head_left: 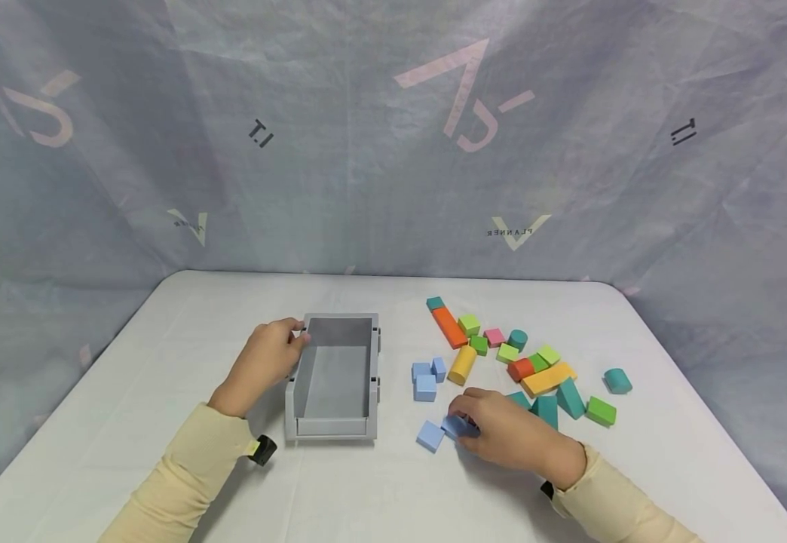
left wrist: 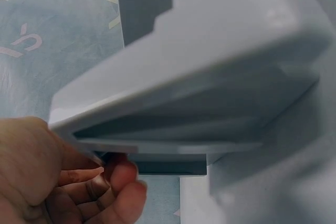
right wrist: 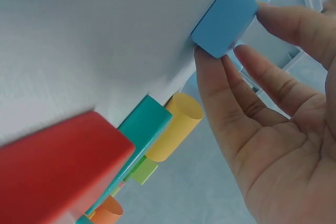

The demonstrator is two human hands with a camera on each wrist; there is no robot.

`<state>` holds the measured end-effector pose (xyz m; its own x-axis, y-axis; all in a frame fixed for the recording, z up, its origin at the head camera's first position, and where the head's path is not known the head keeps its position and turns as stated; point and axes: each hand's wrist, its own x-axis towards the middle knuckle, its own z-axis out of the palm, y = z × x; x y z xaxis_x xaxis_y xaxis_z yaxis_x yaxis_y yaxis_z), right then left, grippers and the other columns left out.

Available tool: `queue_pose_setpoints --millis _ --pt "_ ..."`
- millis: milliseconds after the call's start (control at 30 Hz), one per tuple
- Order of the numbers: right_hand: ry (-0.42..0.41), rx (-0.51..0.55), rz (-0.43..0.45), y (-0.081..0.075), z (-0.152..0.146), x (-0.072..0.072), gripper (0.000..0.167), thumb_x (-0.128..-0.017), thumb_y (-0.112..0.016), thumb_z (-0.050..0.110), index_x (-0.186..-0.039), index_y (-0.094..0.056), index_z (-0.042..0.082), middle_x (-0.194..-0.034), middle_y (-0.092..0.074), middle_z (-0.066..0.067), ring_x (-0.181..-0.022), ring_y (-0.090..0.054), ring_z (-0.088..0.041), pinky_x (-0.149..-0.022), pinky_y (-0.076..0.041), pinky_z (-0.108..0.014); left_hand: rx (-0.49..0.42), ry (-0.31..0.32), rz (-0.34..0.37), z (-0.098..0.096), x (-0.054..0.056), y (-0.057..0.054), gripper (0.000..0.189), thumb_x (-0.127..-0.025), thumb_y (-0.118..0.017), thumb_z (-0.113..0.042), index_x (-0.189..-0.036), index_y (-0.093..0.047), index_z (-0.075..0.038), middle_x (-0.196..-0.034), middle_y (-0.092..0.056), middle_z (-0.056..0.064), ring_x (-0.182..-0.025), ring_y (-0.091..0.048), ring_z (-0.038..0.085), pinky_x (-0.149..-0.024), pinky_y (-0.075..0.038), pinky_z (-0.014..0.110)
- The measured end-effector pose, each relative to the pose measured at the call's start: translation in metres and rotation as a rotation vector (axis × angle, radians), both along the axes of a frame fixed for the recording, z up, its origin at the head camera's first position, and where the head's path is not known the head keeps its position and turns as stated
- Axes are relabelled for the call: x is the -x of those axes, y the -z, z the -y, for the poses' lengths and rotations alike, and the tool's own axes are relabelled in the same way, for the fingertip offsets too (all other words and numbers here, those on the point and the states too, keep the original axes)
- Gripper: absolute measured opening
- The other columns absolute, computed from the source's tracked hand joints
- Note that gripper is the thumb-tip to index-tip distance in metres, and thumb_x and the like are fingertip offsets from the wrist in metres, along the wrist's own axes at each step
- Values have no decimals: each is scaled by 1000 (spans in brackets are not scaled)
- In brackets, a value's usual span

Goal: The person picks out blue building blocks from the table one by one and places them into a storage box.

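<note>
On the left, a grey plastic bin (head_left: pixel 335 427) stands on the white table, and nothing lies inside it. My left hand (head_left: pixel 267 358) grips its left side wall, with the thumb at the rim; the left wrist view shows the curled fingers (left wrist: pixel 125 174) under the bin's edge. My right hand (head_left: pixel 502 431) pinches a blue block (right wrist: pixel 224 22) between thumb and fingers, low at the table. Just left of it lies another blue block (head_left: pixel 430 436). Further back is a small group of blue blocks (head_left: pixel 424 388), between the bin and the right hand.
Behind and right of my right hand lie several coloured blocks: a yellow cylinder (head_left: pixel 463 365), an orange-red bar (head_left: pixel 450 326), a yellow-orange bar (head_left: pixel 549 379), teal blocks (head_left: pixel 571 398) and a green block (head_left: pixel 601 411). A red block (right wrist: pixel 63 166) looms near the right wrist. Grey cloth (head_left: pixel 346 151) hangs behind the table.
</note>
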<state>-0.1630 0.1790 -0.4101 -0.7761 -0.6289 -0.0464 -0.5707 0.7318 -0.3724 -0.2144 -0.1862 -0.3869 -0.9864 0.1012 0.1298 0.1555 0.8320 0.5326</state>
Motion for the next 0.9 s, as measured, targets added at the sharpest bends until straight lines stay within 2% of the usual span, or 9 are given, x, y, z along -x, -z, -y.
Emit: queue_pose_setpoints --millis 300,900 --pt "5 2 6 0 0 0 31 -84 -80 14 -113 -70 11 -103 -64 6 -87 -58 -4 -77 -54 -26 9 15 -35 1 1 2 33 -100 -61 -15 -123 -64 9 -72 -59 4 -52 -47 12 -48 -40 29" --pt "-2 -5 -3 1 0 0 31 -83 -79 11 -113 -70 11 -103 -64 7 -86 -57 -4 -76 -54 -26 7 5 -29 1 1 1 33 -100 -61 -15 -123 -64 8 -72 -59 4 -54 -48 13 -50 -40 29"
